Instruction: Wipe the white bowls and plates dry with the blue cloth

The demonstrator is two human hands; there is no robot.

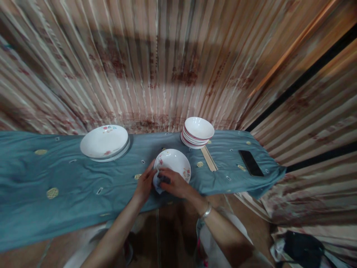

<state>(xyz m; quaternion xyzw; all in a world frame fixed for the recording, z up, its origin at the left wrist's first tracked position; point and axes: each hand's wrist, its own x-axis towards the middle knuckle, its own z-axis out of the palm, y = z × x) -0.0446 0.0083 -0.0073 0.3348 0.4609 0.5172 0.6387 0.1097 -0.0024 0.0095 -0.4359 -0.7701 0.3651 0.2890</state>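
Observation:
A white plate (pixel 174 160) with small flower prints is in front of me, near the table's front edge. My left hand (pixel 145 182) grips its left rim, fingers at the edge. In my right hand (pixel 174 182) is a bunched pale cloth (pixel 157 183), pressed against the plate's near left rim. The fingers of the right hand are closed round the cloth. Whether the plate rests on the table or is lifted a little, I cannot tell.
Larger white plates (pixel 104 143) are stacked at the left. Several bowls (pixel 198 128) with red bands stand stacked at the back right, beside wooden chopsticks (pixel 209 158). A black phone (pixel 250 163) lies farther right on the blue-green cloth-covered table (pixel 83 186). Curtains hang behind.

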